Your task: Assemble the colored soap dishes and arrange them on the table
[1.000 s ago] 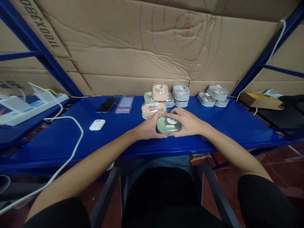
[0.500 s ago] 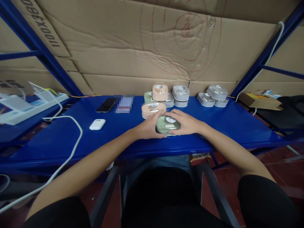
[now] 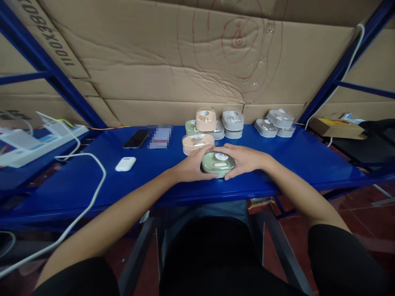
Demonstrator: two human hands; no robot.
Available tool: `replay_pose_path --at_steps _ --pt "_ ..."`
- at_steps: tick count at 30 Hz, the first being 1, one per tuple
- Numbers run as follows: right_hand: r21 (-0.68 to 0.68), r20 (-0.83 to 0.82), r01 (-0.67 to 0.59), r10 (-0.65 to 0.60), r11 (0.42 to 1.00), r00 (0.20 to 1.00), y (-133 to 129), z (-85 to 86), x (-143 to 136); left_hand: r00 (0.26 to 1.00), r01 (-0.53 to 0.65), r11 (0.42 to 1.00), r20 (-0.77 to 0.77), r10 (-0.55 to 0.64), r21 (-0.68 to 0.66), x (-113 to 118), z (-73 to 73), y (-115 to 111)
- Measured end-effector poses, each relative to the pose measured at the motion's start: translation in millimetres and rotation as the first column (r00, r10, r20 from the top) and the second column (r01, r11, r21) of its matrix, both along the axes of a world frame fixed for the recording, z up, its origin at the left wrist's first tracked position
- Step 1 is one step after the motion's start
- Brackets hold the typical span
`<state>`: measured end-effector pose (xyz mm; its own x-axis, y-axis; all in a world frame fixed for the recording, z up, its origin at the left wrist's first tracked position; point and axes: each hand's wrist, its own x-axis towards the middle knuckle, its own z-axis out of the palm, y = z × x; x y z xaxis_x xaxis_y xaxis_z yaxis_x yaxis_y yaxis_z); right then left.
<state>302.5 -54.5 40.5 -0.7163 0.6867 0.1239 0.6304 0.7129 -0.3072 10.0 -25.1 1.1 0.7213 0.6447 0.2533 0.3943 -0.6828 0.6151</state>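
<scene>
Near the front edge of the blue table is a green lidded box with a clear top and a round white label. My left hand wraps round its left side, and my right hand grips its right side. Just behind my left hand sits a peach box of the same kind. Farther back, another peach box rests on top of a green box and a grey box.
Two grey boxes are stacked at the back middle; several more grey boxes are piled at the right. On the left lie a phone, a white earbud case and a white cable. Cardboard walls the back.
My right hand has shifted its hold slightly on the green box, its thumb now lower at the front right edge. The whole view has shifted a little; the other boxes stay put.
</scene>
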Motion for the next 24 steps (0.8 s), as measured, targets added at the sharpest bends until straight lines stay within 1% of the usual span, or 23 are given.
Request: replay_pose_path --at_steps 2,4,6,7,8,10,11,12,13,14,16,19,24 --pt "-0.069 0.022 0.026 -0.025 0.997 0.999 0 7.1 9 1.0 -0.005 1.0 0.019 0.004 0.031 -1 2.7 -1" --pt "-0.104 0.056 0.104 -0.099 0.989 0.994 1 15.6 23 0.997 -0.038 0.995 0.073 0.032 0.097 -3 7.0 -1" --pt "-0.105 0.147 0.272 -0.255 0.957 0.956 1 25.3 41 0.986 -0.107 0.974 0.144 0.079 0.198 -5 12.1 -1" --pt "-0.098 0.215 0.387 -0.36 0.917 0.908 1 30.3 51 0.978 -0.155 0.955 0.177 0.112 0.252 -6 14.3 0" --pt "-0.091 0.28 0.509 -0.469 0.856 0.838 1 35.2 60 0.967 -0.209 0.93 0.205 0.151 0.302 -7 16.1 1" --pt "-0.098 0.386 0.726 -0.646 0.681 0.659 2 43.3 76 0.938 -0.321 0.868 0.252 0.237 0.378 -9 17.3 5" --pt "-0.104 0.417 0.802 -0.706 0.589 0.572 4 46.0 82 0.921 -0.371 0.838 0.273 0.277 0.4 -10 16.5 9" --pt "-0.104 0.426 0.849 -0.748 0.518 0.508 6 47.7 86 0.905 -0.411 0.814 0.292 0.31 0.411 -12 14.9 13" --pt "-0.091 0.424 0.878 -0.779 0.471 0.462 9 48.3 88 0.891 -0.442 0.795 0.308 0.335 0.415 -14 12.6 18" --pt "-0.068 0.416 0.892 -0.8 0.447 0.432 12 47.8 90 0.879 -0.467 0.783 0.317 0.357 0.411 -15 9.8 23" --pt "-0.015 0.394 0.899 -0.824 0.438 0.408 21 43.9 89 0.856 -0.508 0.769 0.322 0.404 0.388 -19 3.9 33" --pt "0.043 0.356 0.91 -0.858 0.412 0.371 32 33.5 85 0.836 -0.543 0.767 0.311 0.453 0.343 -21 -2.6 42" --pt "0.199 0.232 0.891 -0.903 0.408 0.362 44 15.2 83 0.845 -0.526 0.786 0.3 0.442 0.324 -19 -4.9 43"
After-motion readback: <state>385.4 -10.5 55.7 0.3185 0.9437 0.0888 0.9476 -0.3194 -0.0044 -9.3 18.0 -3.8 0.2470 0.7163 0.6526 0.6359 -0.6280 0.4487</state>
